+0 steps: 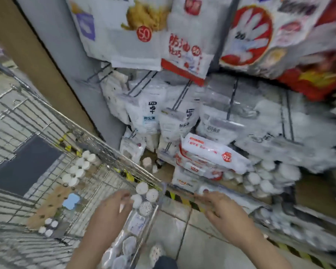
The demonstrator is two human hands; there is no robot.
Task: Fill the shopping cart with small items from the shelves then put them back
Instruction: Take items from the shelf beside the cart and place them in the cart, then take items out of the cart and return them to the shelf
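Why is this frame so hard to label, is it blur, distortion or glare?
Head view: mostly motion blur, worst toward the right edge, where the red packs smear; wide-angle bending curves the shopping cart wires and shelf lines; lighting is flat, with no strong glare or hard shadows; the left hand and right hand are soft-edged, and what the left one touches is unclear.

Far up on the left you can read "50" in a red circle on a hanging white pack (124, 35). Just right of it a red-edged white bag (184, 51) carries red Chinese characters, the first reading "防油", and a small red circle with what looks like "90". On the big red-and-white pack (248, 35) to the right you see "20". Lower down, the white packet (211, 152) lying on the shelf shows "20" upside down. The remaining print is too blurred for you to read.
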